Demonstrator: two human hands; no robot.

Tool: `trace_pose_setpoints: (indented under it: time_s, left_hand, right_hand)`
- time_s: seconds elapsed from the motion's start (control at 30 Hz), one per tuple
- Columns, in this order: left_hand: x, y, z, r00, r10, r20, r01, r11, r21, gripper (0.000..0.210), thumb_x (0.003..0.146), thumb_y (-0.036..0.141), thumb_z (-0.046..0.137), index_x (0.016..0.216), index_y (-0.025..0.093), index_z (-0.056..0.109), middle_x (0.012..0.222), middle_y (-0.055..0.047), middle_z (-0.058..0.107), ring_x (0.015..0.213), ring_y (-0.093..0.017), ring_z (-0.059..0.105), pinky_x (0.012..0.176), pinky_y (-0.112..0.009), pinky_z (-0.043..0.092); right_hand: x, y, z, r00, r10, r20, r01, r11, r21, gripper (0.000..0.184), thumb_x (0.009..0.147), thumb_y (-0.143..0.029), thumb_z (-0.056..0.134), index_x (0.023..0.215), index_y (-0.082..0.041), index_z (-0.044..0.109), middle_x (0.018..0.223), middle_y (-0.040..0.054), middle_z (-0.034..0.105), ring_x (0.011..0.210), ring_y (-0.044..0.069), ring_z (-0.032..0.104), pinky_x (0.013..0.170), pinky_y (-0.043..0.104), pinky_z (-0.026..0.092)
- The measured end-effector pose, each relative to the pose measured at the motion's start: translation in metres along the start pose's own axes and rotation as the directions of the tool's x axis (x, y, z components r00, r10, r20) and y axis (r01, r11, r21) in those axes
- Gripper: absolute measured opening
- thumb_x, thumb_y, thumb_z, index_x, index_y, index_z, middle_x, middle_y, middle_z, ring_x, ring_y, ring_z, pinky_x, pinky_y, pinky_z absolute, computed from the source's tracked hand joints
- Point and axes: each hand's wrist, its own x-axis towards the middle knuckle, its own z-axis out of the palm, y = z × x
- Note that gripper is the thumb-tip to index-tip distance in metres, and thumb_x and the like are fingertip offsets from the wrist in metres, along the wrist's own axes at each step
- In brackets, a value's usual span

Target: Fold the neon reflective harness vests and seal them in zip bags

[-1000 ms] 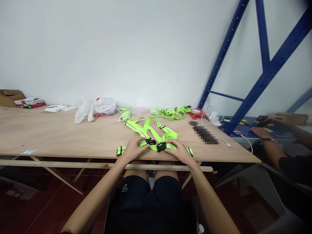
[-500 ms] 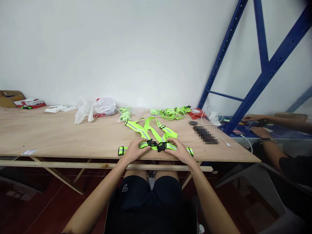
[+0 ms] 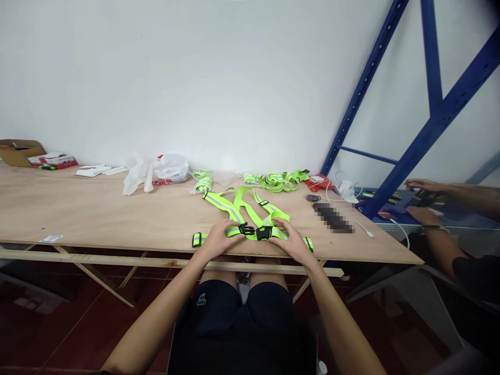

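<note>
A neon-green reflective vest (image 3: 223, 202) made of straps is spread on the wooden table in front of me. My left hand (image 3: 221, 239) grips the strap behind the black pronged buckle half (image 3: 247, 229). On the other side, my right hand (image 3: 289, 240) holds the strap by the black socket buckle half (image 3: 264, 233). The two halves lie apart with a small gap, the prongs pointing at the socket. Black strap sliders (image 3: 197, 239) show at the vest's left end and on its upper straps. My fingertips are partly hidden behind the straps.
Behind the vest lie bagged green straps (image 3: 203, 181), a loose heap of green straps (image 3: 277, 182) and a white plastic bag (image 3: 172, 169). To the right are a blurred dark object (image 3: 333, 217), cables and a blue rack post (image 3: 390, 172). A co-worker's hands (image 3: 424, 213) are beyond it.
My view has shifted slightly. The socket half now sits flatter and more level with the pronged half; both hands keep hold of the straps.
</note>
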Motion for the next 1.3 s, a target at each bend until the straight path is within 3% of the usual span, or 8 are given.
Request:
trace_pose_setpoints:
  time_s: [0.23,0.4,0.8,1.0,1.3]
  left_hand:
    - [0.000,0.002,-0.001,1.000,0.002,0.000,-0.002,1.000,-0.017,0.037,0.085,0.043,0.072,0.116,0.022,0.070,0.118,-0.009,0.072,0.110,-0.027,0.066,0.098,-0.040,0.051]
    - [0.000,-0.001,-0.001,1.000,0.020,-0.017,-0.020,1.000,-0.021,0.037,0.084,0.043,0.073,0.115,0.023,0.070,0.119,-0.008,0.072,0.111,-0.027,0.066,0.098,-0.039,0.051]
    - [-0.002,0.000,-0.001,0.998,0.056,-0.026,-0.057,0.996,-0.066,0.041,0.085,0.036,0.073,0.123,0.023,0.067,0.124,-0.008,0.071,0.116,-0.027,0.066,0.104,-0.040,0.049]
    - [-0.002,-0.003,0.000,0.998,0.059,-0.032,-0.062,0.995,-0.081,0.045,0.084,0.035,0.074,0.126,0.021,0.066,0.125,-0.009,0.071,0.116,-0.027,0.066,0.105,-0.041,0.049]
    - [-0.002,-0.003,-0.001,0.997,0.078,0.005,-0.078,0.995,-0.062,0.046,0.086,0.035,0.071,0.130,0.022,0.064,0.129,-0.009,0.069,0.118,-0.027,0.065,0.105,-0.041,0.049]
  right_hand:
    - [0.002,0.002,0.004,0.997,-0.020,-0.070,0.025,0.997,0.074,0.055,0.076,-0.041,0.076,0.125,-0.026,0.057,0.134,0.0097,0.062,0.122,0.028,0.059,0.107,0.046,0.045]
    - [0.002,0.004,0.010,0.997,-0.030,-0.067,0.039,0.989,0.145,0.054,0.076,-0.042,0.076,0.124,-0.027,0.057,0.136,0.0090,0.061,0.127,0.027,0.057,0.111,0.045,0.043]
    - [-0.001,-0.009,0.016,0.999,0.029,-0.039,-0.024,0.990,0.138,0.052,0.075,-0.040,0.076,0.123,-0.026,0.061,0.135,0.0080,0.061,0.125,0.028,0.057,0.111,0.045,0.043]
    - [-0.002,-0.011,0.015,0.999,0.036,0.028,-0.040,0.983,0.182,0.053,0.077,-0.040,0.076,0.125,-0.025,0.063,0.137,0.0077,0.062,0.130,0.027,0.056,0.115,0.044,0.039]
    - [-0.003,-0.014,0.014,0.999,-0.029,0.013,0.027,0.991,0.133,0.044,0.078,-0.033,0.074,0.120,-0.024,0.066,0.129,0.0079,0.067,0.123,0.027,0.060,0.110,0.043,0.043]
